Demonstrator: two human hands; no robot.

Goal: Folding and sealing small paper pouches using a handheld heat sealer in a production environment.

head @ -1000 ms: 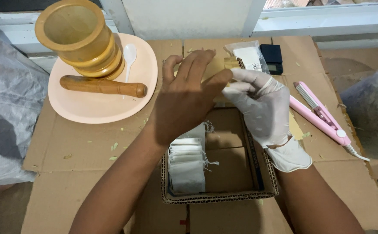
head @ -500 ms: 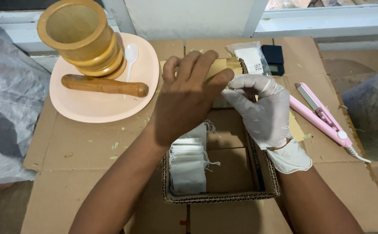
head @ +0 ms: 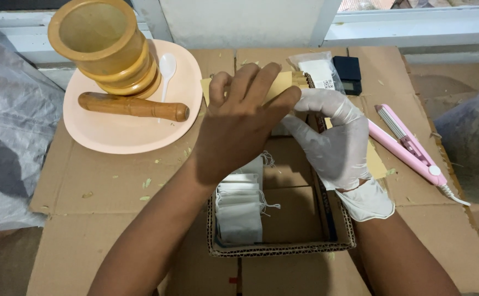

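Cardboard tray (head: 283, 249) holds row of white sachets (head: 239, 205); both hands above.

Left hand (head: 239, 126) bare — right hand (head: 333, 142) gloved.

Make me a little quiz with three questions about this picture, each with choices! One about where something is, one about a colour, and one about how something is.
1. Where does the wooden pestle lie?
A. on the peach plate
B. in the cardboard tray
C. on the window ledge

2. What colour is the flat-iron-like tool at the right?
A. green
B. pink
C. black

3. How are the person's hands covered?
A. both gloved
B. both bare
C. only the right hand gloved

Answers:
1. A, since the pestle rests on the plate beside the wooden mortar.
2. B, since its long body is pink.
3. C, since the right hand wears a white glove while the left hand is bare.
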